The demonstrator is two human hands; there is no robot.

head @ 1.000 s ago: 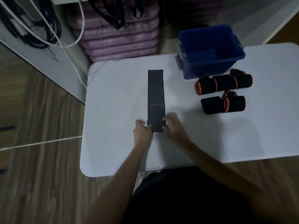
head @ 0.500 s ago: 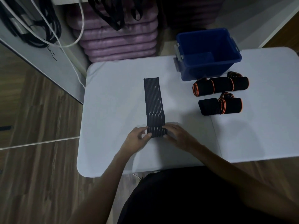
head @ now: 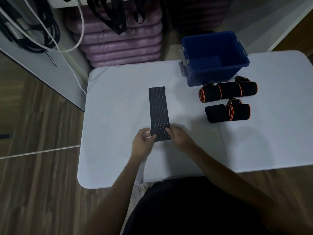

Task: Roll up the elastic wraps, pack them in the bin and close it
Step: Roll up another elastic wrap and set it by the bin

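A black ribbed elastic wrap (head: pixel 158 109) lies flat on the white table (head: pixel 110 116), running away from me. Its near end is turned into a small roll. My left hand (head: pixel 143 142) pinches the roll's left side and my right hand (head: pixel 179 137) pinches its right side. An open blue bin (head: pixel 214 56) stands at the table's far edge; I see no lid. In front of the bin lie rolled black wraps with orange edging, one row (head: pixel 227 92) behind and another (head: pixel 227 112) nearer me.
A stack of purple cushions (head: pixel 122 43) sits behind the table. Black straps and white cables (head: pixel 40 28) hang at the far left. Wooden floor (head: pixel 39 184) borders the table's left and near edges.
The flat stretch of wrap has shortened as its near end rolled up. Both hands stayed at the roll, shifting their grip slightly.
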